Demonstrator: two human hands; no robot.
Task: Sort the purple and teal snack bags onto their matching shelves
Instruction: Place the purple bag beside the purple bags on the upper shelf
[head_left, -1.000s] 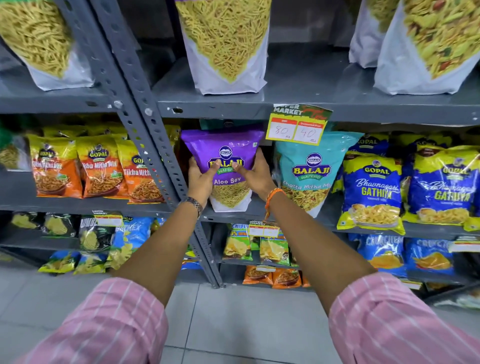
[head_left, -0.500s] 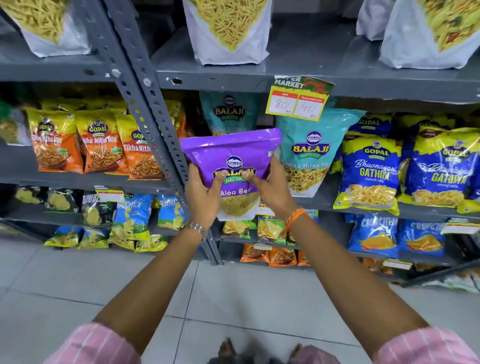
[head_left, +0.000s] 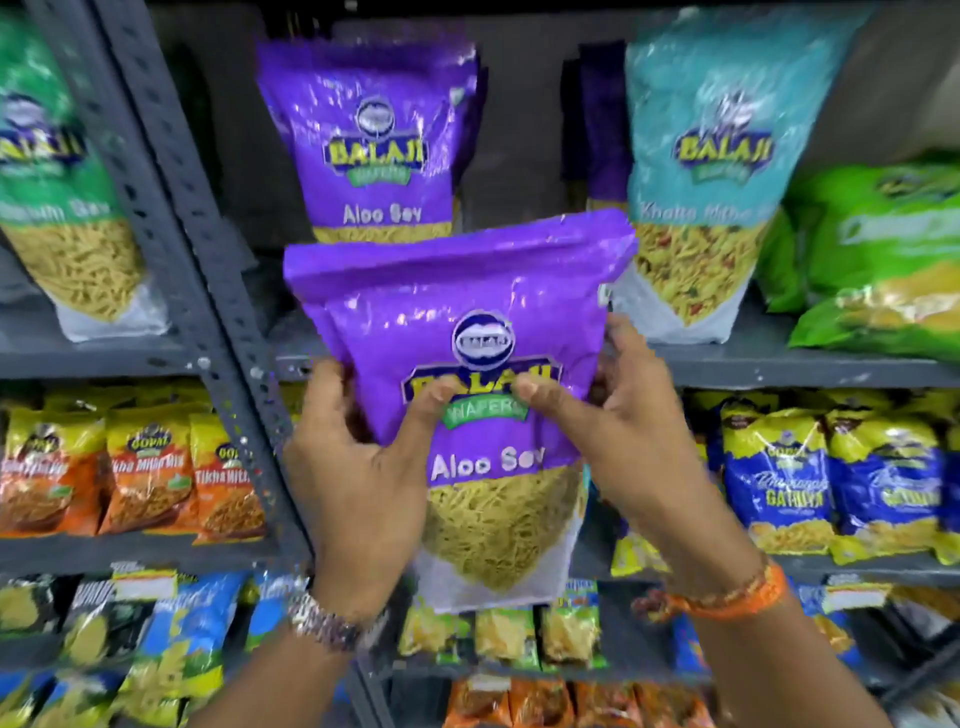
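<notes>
Holding glossy purple plastic snack bag (head_left: 457, 332) between left hand (head_left: 358, 467) and right hand (head_left: 618, 431), below shelf edge | film slippery, contents crushable | grip sides, thumbs front

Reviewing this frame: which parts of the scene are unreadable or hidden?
- Head view: lower half of the shelved purple bag is hidden by the held purple bag.
- A dark purple bag behind the teal bag is mostly covered; no label shows.
- Motion blur makes the small print unreadable.
- Left hand and right hand: fingers behind the held bag are hidden.
</notes>
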